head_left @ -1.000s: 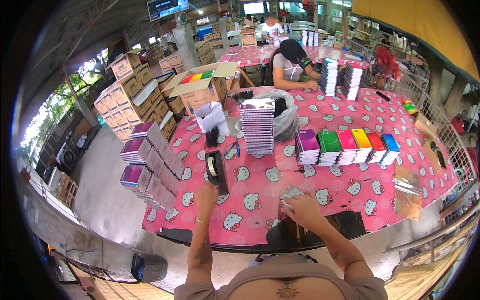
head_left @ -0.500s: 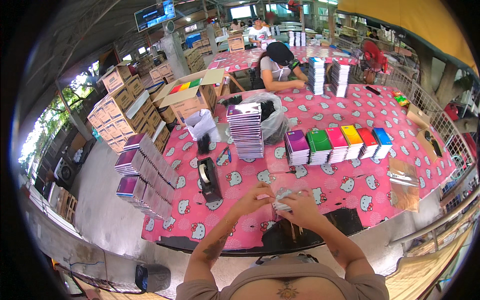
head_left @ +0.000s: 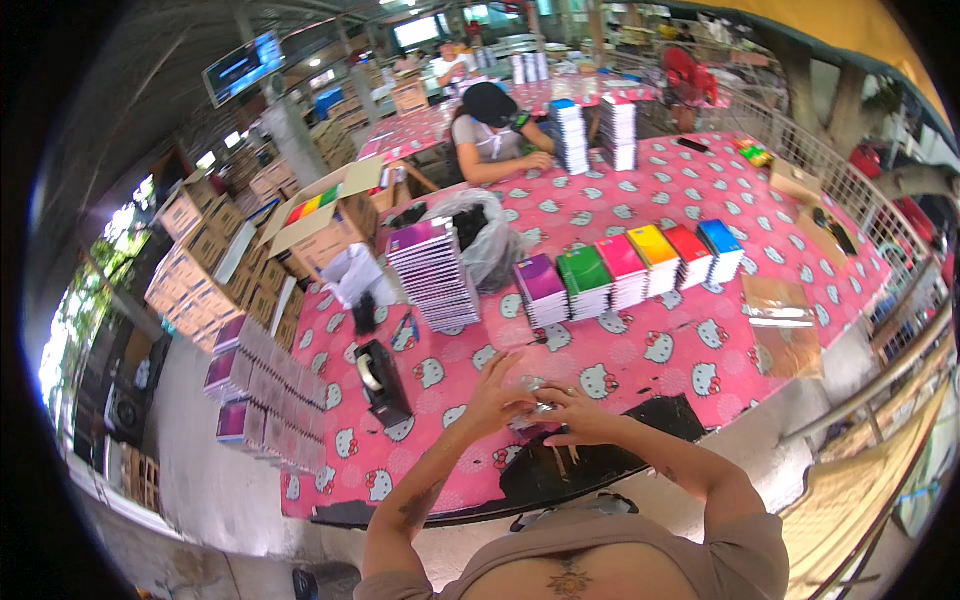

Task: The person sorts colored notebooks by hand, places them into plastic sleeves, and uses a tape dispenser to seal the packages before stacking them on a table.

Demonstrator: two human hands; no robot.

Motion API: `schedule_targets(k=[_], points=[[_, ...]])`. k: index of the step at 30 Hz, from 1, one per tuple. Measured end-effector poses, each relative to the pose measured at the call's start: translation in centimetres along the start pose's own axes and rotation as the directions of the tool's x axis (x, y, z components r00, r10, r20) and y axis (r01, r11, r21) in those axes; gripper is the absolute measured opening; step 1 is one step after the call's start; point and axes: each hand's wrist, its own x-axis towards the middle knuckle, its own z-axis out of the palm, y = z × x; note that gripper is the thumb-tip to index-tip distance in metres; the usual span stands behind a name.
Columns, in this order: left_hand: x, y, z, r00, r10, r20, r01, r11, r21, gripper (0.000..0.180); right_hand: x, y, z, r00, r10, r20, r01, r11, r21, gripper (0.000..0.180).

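At the left of the frame, wrapped packs [head_left: 262,395] lie along the edge of the table [head_left: 700,190]. Right of them a black tape dispenser [head_left: 380,378] lies with its long axis running up and down the frame. At lower centre the left hand [head_left: 497,400] and right hand [head_left: 575,412] meet, both closed on a small clear wrapper [head_left: 537,398]; its direction cannot be told. Above stand a tall stack [head_left: 435,275] and five coloured stacks [head_left: 628,267]; at right lie clear bags [head_left: 785,320].

The tablecloth [head_left: 700,200] is pink with white cat faces. Notebook stacks [head_left: 625,270] run purple, green, pink, yellow, red, blue; the tape dispenser [head_left: 380,380] is black.
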Motion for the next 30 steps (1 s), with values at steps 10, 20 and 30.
schedule_targets(k=[10,20,30], points=[[-2.9,-1.0,4.9,0.812,-0.555,-0.183,0.457,0.798,-0.393,0.086,0.9,0.2,0.6,0.992,0.053,-0.112,-0.013,0.945,0.328,0.054],[-1.5,1.6,4.3,0.750,-0.651,0.118,0.520,0.471,-0.712,0.035,3.7,8.7,1.7,0.979,0.204,0.031,-0.178,0.758,0.627,0.057],[-3.7,6.2,2.1,0.999,-0.014,-0.050,0.032,0.922,0.386,0.046,1.4,2.4,0.9,0.938,-0.209,-0.275,0.224,0.974,0.022,0.036]])
